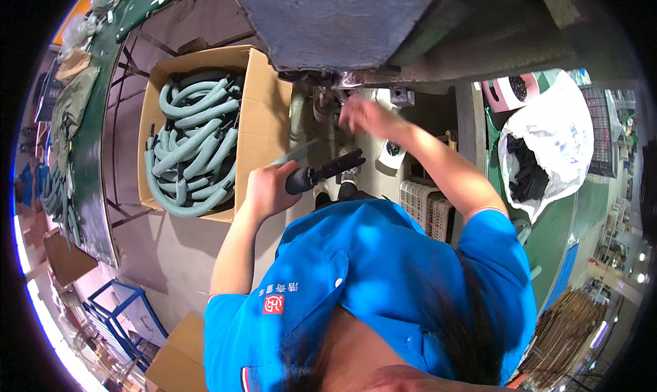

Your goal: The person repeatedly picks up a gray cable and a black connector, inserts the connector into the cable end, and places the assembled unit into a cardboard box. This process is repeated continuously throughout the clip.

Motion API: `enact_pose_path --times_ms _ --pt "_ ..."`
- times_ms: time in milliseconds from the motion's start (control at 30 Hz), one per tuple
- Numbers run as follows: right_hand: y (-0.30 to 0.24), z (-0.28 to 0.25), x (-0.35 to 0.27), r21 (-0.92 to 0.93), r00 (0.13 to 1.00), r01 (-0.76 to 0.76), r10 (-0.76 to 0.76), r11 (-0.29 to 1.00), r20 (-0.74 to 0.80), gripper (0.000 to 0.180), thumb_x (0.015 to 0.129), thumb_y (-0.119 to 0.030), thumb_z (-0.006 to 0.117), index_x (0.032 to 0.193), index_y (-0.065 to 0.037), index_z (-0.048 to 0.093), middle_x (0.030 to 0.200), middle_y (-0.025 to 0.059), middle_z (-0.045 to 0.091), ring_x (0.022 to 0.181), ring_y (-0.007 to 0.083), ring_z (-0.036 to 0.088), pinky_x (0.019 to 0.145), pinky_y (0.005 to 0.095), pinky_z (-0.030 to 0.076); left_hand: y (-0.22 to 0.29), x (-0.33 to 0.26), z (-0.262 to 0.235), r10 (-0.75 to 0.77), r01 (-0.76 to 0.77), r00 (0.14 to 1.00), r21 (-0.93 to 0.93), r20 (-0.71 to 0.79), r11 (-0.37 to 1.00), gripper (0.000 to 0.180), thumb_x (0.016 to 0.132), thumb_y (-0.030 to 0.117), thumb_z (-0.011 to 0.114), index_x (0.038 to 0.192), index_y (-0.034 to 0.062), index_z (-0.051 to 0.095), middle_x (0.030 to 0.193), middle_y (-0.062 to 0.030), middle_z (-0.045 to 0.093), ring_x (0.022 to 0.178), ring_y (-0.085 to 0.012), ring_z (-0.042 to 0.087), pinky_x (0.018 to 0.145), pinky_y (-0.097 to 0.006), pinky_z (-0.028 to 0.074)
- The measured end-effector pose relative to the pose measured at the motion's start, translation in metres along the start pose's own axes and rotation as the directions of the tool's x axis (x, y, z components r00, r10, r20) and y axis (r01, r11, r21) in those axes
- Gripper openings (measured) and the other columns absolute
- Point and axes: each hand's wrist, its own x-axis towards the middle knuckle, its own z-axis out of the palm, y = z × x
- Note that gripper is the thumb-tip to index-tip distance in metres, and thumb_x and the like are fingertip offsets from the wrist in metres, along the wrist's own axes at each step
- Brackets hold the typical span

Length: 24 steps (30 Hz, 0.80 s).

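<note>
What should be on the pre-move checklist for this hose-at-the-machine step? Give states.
1. Left hand grips the black-handled tool: ok, fingers wrapped round the handle.
2. Right hand at the machine's underside: ok on reach, but blurred, so its grip cannot be told.
3. Grey-green hose running from the left hand toward the fitting: cannot tell whether it is seated.
4. Supply in the cardboard box: ok, many coiled hoses inside.
5. White bag of black parts on the right: ok, open, apart from both hands.

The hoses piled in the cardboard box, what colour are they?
Pale grey-green hoses with black ends, seen best in the head view.
</note>
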Motion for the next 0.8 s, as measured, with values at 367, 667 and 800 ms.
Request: enact_pose_path --times_ms 367,667,800 --pt "0.057 -0.021 0.097 -0.811 0.745 -0.222 -0.443 0.541 -0.499 0.038 0.095 -0.039 0.045 0.102 -0.004 0.059 0.094 0.0051 0.065 0.074 0.024 0.061 0.068 0.0388 0.048 0.002 -0.014 -0.016 -0.218 0.223 0.97 -0.032 0.11 0.974 0.034 0.061 0.02 0.067 0.092 0.0122 0.058 0.078 -0.0147 0.063 0.077 -0.0359 0.062 0.067 -0.045 0.049" --pt "0.026 -0.038 0.068 -0.872 0.618 0.019 -0.691 0.489 -0.375 0.041 0.093 -0.041 0.047 0.102 -0.003 0.058 0.095 0.0052 0.065 0.077 0.0277 0.061 0.072 0.0421 0.049 0.003 -0.014 -0.019 -0.2 0.197 0.98 -0.129 -0.016 0.972 0.029 0.06 0.014 0.067 0.088 0.0075 0.062 0.074 -0.0164 0.063 0.073 -0.0359 0.062 0.065 -0.041 0.048" --pt "0.027 -0.026 0.061 -0.623 0.695 0.002 -0.449 0.782 -0.562 0.034 0.092 -0.034 0.052 0.102 -0.002 0.058 0.094 0.006 0.066 0.078 0.0263 0.062 0.073 0.0402 0.05 0.0 -0.012 -0.024 -0.247 0.243 0.969 -0.125 -0.013 0.962 0.038 0.057 0.017 0.071 0.093 0.0099 0.061 0.08 -0.0153 0.064 0.079 -0.0357 0.062 0.07 -0.043 0.05"
